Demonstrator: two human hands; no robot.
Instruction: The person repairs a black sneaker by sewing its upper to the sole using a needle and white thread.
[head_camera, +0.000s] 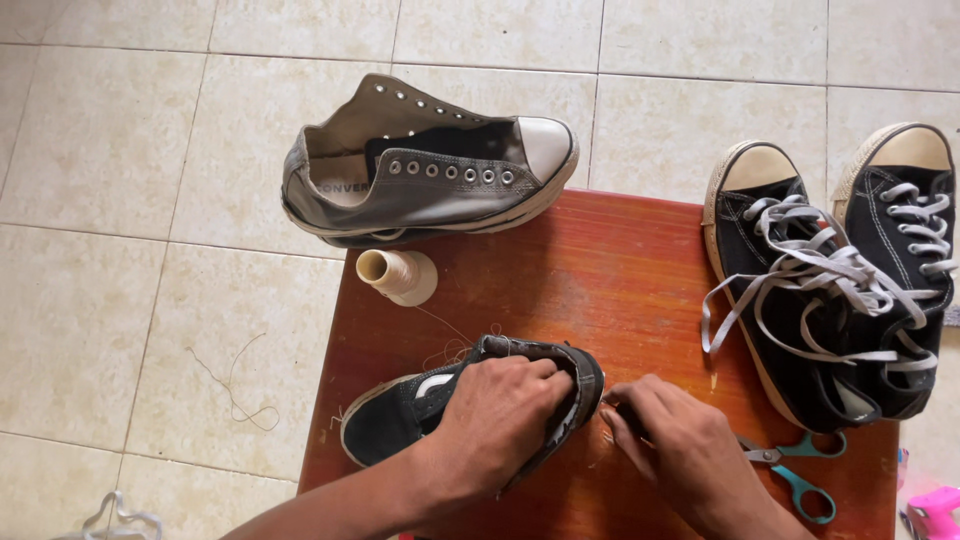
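My left hand (505, 410) grips the heel end of a dark low shoe (400, 410) that lies on a reddish wooden table (620, 270). My right hand (670, 440) is pinched shut right beside the shoe's heel, fingertips touching its edge; what it pinches is too small to make out. A thin pale thread runs from the shoe toward a cream thread spool (395, 275) standing near the table's left edge.
A grey laceless sneaker (430, 165) lies on its side at the table's far left corner. Two black laced sneakers (840, 270) stand at the right. Teal-handled scissors (800, 470) lie by my right wrist. Loose thread (235, 390) lies on the tiled floor. A pink object (935, 510) sits at bottom right.
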